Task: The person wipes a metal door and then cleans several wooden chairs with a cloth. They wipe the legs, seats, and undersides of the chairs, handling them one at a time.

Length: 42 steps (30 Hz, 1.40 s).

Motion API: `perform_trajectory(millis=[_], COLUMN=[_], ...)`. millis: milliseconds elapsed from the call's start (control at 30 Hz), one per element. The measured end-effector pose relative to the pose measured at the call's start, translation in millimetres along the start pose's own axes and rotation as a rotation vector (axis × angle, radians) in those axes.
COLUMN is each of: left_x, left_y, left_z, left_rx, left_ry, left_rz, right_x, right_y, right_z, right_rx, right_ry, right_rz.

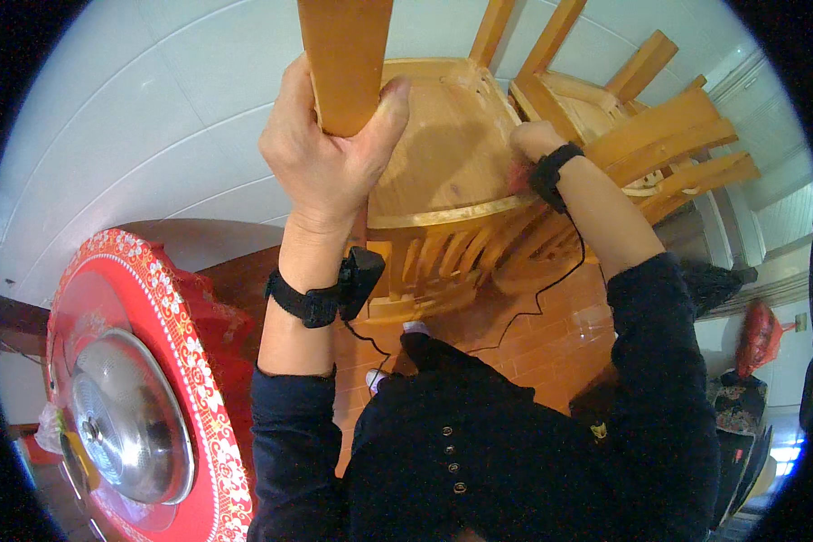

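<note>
My left hand (pixel 339 142) is closed around the end of a wooden chair leg (pixel 349 61) that points up toward the camera. The leg stands at the near left of an upturned wooden chair (pixel 447 149), whose pale underside faces me; its slatted back hangs below. At the right side of this underside, my right hand (pixel 536 146) is curled, with something reddish beside it that is blurred. Its fingers are mostly hidden, so what it holds cannot be told. Each wrist wears a black strap with a cable.
Right of the chair is another upturned wooden chair (pixel 657 135) with raised legs. A round table with a red patterned cloth (pixel 203 379) stands at left, bearing a metal lid (pixel 135 420). A red bag (pixel 759 339) hangs at far right. Cables trail over the tiled floor (pixel 542 339).
</note>
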<state>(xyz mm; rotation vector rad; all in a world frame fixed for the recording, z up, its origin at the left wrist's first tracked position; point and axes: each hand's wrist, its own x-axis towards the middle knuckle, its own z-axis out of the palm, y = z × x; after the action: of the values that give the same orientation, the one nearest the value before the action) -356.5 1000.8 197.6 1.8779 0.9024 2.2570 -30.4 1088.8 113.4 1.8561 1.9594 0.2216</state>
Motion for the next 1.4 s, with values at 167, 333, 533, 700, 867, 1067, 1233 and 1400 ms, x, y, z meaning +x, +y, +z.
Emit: perform_trajectory(millis=[167,333,533,700,867,1067,1233,1400], left_x=[-16,-53,-77,-80,-80,-79,-80,-83], left_y=[-3,-17,-38,-42,-42,-37,-38,-43], left_z=[-4,-9,-11,-8,-5,-4,-5,-3], left_rx=[-0.012,0.097,0.072,0.072,0.064,0.051,0.062,-0.024], left_ry=[-0.058,-0.165,-0.212,-0.154,-0.099,-0.102,-0.121,-0.086], left_rz=[-0.168,-0.181,-0.232,-0.231,-0.212,-0.246,-0.256,-0.264], right_x=[-29,3,53,51,37,44,9,0], right_y=[-27,-30,-59,-85,-127,-192,-176,-121], right_z=[-40,-46,40,23,-13,-31,-33,-14], right_rx=[0.622,0.865,0.341,0.213,0.056,0.624,0.924,0.895], right_ry=[-0.315,0.022,-0.169,-0.978,-0.83,-0.283,-0.265,-0.533], right_rz=[-0.012,-0.134,-0.29,-0.452,-0.558,-0.936,-0.822,-0.622])
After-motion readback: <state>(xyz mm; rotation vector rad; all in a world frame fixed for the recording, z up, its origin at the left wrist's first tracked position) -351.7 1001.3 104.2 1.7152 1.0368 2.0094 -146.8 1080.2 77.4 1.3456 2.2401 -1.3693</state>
